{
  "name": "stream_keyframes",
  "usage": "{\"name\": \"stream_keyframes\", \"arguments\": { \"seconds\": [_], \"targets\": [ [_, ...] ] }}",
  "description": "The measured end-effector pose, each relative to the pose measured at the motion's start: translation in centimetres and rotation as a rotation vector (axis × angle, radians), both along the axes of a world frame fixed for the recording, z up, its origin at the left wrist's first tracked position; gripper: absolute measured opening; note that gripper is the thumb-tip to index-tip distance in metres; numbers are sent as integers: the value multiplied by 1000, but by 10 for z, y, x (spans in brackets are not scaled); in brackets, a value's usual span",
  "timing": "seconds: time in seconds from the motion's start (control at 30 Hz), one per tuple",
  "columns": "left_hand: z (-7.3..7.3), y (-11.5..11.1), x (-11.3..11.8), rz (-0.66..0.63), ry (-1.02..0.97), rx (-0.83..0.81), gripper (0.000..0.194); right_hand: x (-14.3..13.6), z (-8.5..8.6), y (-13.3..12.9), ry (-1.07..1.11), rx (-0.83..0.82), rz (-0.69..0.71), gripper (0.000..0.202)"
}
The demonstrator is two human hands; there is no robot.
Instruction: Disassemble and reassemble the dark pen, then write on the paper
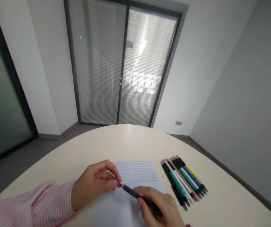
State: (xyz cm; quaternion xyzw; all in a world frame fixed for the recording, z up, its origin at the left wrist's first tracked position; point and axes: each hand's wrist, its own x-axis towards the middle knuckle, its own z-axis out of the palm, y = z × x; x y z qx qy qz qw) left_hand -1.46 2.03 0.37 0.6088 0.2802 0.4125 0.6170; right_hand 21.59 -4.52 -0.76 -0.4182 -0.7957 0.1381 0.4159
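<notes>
Over the paper, my right hand (pixel 160 205) is wrapped round a dark pen (pixel 132 191), which points up and to the left. At the pen's thin tip, the thumb and fingertips of my left hand (pixel 97 179) are pinched together; whether they hold a small separate part there is too small to tell. Beneath both hands lies a white sheet of paper (pixel 116 209), its upper part covered in lines of handwriting. To the right of the paper, several pens (pixel 185 179) with black, green, white, pink, blue and yellow barrels lie side by side in a slanted row.
A pale round-edged table (pixel 126 140) carries the paper and pens. Past its far edge stand a glazed partition with blinds (pixel 102 69) and white walls. A socket plate (pixel 179 123) sits low on the wall at the right.
</notes>
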Motion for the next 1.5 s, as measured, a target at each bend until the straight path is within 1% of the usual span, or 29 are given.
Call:
{"name": "stream_keyframes", "arguments": {
  "seconds": [0.17, 0.27, 0.4, 0.53, 0.7, 0.83, 0.97, 1.13, 1.3, 1.5],
  "targets": [
    [-3, 3, -2, 29, -28, -16, 31, 0, 0, 0, 6, 1, -4, 23],
    [-4, 3, -2, 15, -27, -10, 30, 0, 1, 0, 2, 4, 2, 23],
    [-4, 0, -1, -30, 16, 19, 22, 1, 1, 1, -32, -13, 9, 21],
    [-4, -2, -2, -37, 70, 76, 16, 1, 2, 2, -89, -14, 31, 21],
    [0, -3, -1, 14, 150, 173, 12, 1, 3, 2, -142, -15, 52, 20],
    [5, -3, 1, 70, 223, 210, 9, 2, 4, 3, -140, -25, 51, 21],
    [6, -2, 1, 107, 266, 249, 10, 2, 4, 2, -122, -24, 65, 22],
    [8, -4, 0, 112, 302, 314, 8, 2, 4, 1, -128, -44, 59, 22],
    [10, -8, 1, 136, 292, 375, 2, 2, 5, 3, -123, -43, 55, 22],
    [10, -10, 1, 134, 295, 426, 4, 4, 3, 1, -131, -74, 91, 25]
  ]
}}
